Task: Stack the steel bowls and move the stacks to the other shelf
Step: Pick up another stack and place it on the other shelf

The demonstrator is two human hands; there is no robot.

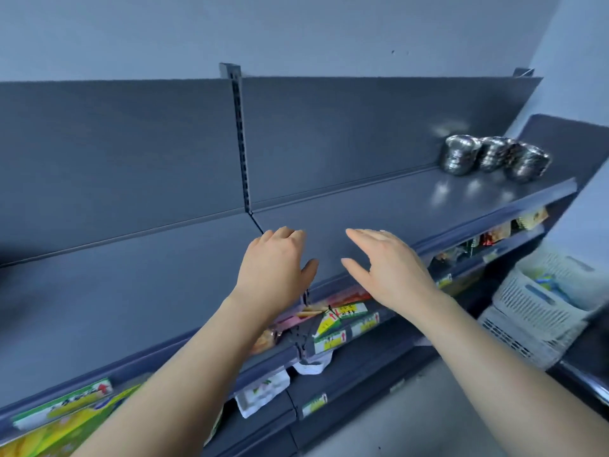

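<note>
Left hand grip: Your left hand (pixel 275 258) holds nothing. Its fingers are loosely bent forward and its back faces the camera.
Right hand grip: Your right hand (pixel 389 262) holds nothing. Its fingers are nearly straight and the thumb is spread wide.
Hand pose: Both hands hover palm-down, side by side with a gap between them, above the front part of the top shelf (pixel 362 206). Whether either hand touches the shelf cannot be told.
Arm pose: Both forearms are bare and reach forward and up from the lower edge of the view, converging toward the hands.
Steel bowls: The bowl stacks (pixel 494 158) stand at the far right end of the same shelf, against its back panel and well apart from both hands. Three nested stacks stand close together; the bowl count cannot be told.
Reason for placement: The bowls appear already nested and grouped, so they are judged either set down or waiting for pickup. The view does not show which.
Shelf divider: A slotted upright (pixel 239 136) separates this bay from the bay to the left.
Below: Packets (pixel 342 316) fill the lower shelf.
Right side: White baskets (pixel 540 301) stand beside the unit.
Next move: To handle a stack, you would need to reach well to the right.
</note>
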